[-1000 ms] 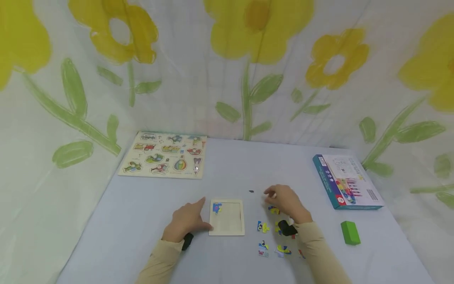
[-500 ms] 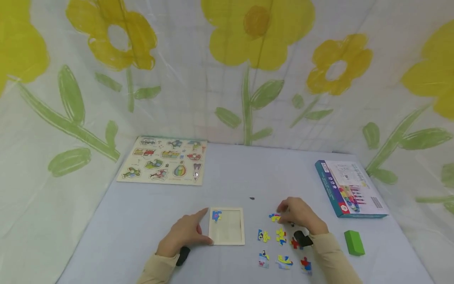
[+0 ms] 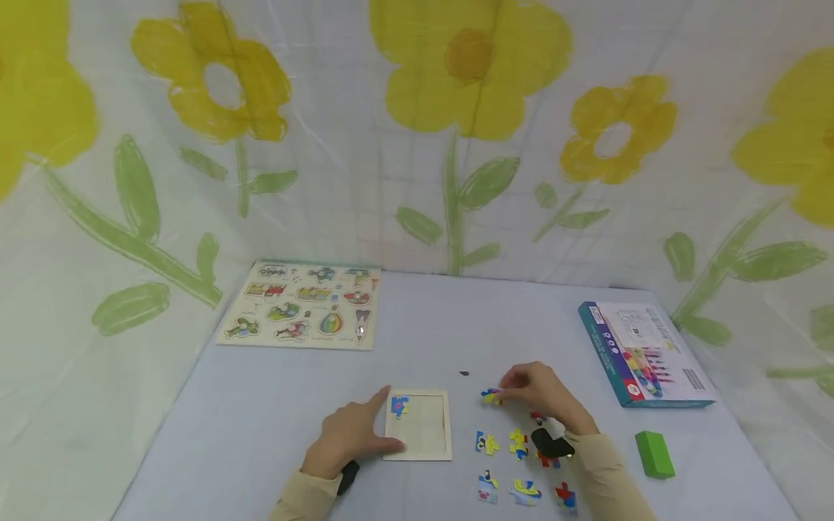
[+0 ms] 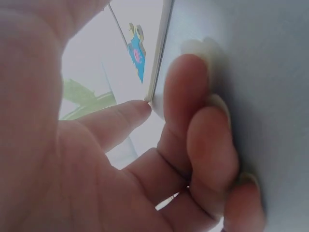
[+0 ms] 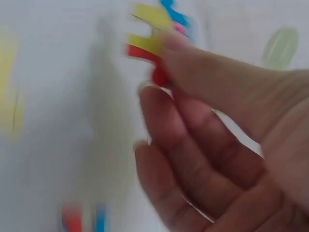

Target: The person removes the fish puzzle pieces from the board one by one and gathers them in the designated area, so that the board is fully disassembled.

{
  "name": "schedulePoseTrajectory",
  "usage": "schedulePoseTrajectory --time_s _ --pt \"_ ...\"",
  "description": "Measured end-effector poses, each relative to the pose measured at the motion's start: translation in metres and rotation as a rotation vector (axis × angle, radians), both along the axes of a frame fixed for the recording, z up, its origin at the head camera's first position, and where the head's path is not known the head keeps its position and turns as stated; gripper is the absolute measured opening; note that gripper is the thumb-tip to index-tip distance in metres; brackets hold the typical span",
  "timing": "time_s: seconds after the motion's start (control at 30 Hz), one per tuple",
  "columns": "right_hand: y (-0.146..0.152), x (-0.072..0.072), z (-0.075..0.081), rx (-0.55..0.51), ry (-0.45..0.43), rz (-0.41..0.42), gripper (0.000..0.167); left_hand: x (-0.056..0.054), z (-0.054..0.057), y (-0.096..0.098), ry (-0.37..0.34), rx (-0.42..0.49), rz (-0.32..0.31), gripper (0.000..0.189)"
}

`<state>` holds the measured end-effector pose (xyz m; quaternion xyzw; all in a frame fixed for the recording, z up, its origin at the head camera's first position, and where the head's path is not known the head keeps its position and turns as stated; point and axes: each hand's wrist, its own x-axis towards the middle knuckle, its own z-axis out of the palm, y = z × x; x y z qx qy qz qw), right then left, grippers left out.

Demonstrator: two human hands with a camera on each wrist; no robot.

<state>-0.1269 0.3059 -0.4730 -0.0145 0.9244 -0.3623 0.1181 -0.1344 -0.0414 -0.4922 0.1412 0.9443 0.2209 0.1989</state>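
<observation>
1. Wooden tray (image 3: pixel 423 434) flat on the tabletop (image 3: pixel 417 333), touching the left hand (image 3: pixel 348 438) along one side, near the right hand (image 3: pixel 544 394) but apart from it; blue-and-yellow puzzle piece (image 3: pixel 399 407) set in the far-left corner of the tray.
2. Bright held piece (image 3: pixel 489 396) at the right hand's fingertips, to the right of the tray; loose pieces (image 3: pixel 486 443) in rough rows on the tabletop, nearer the person, some partly hidden by the right wrist's black camera (image 3: pixel 550 441).
3. Left hand: index finger and thumb spread wide apart along the tray's left edge, index at the far corner, thumb over the near one; touching, not clamped.
4. Right hand: thumb and fingertips pinched together on the held piece; other fingers loosely bent beneath.
5. Only from the left wrist: a fingertip right at the tray's corner, remaining fingers curled close to the tabletop, contact hard to tell; only from the right wrist: yellow, red, blue and pink on the held piece, readable despite blur.
</observation>
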Motion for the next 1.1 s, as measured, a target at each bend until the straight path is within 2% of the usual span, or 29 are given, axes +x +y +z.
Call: schedulePoseTrajectory --time_s 0.07,0.17,0.27,0.6,0.87,1.1 --pt "-0.014 -0.004 0.001 -0.093 0.006 -0.005 0.019 -0.001 0.0 0.003 0.0 -0.013 0.0 0.102" --pt "-0.044 -0.01 0.001 -0.207 -0.034 0.009 0.021 -0.001 0.001 0.004 0.003 -0.035 -0.006 0.102" --pt "-0.069 -0.015 -0.001 -0.221 -0.055 0.038 0.021 -0.001 0.002 0.004 0.005 -0.05 -0.019 0.102" --pt "-0.111 -0.028 -0.006 -0.157 -0.091 0.03 0.018 -0.001 0.005 0.005 0.021 -0.061 -0.031 0.1" --pt "-0.122 -0.032 -0.015 -0.069 -0.1 -0.015 0.018 -0.002 0.009 0.007 0.016 -0.052 -0.02 0.1" --pt "-0.126 -0.033 -0.017 0.018 -0.069 -0.03 0.019 0.0 0.007 0.007 0.012 -0.063 -0.018 0.101"
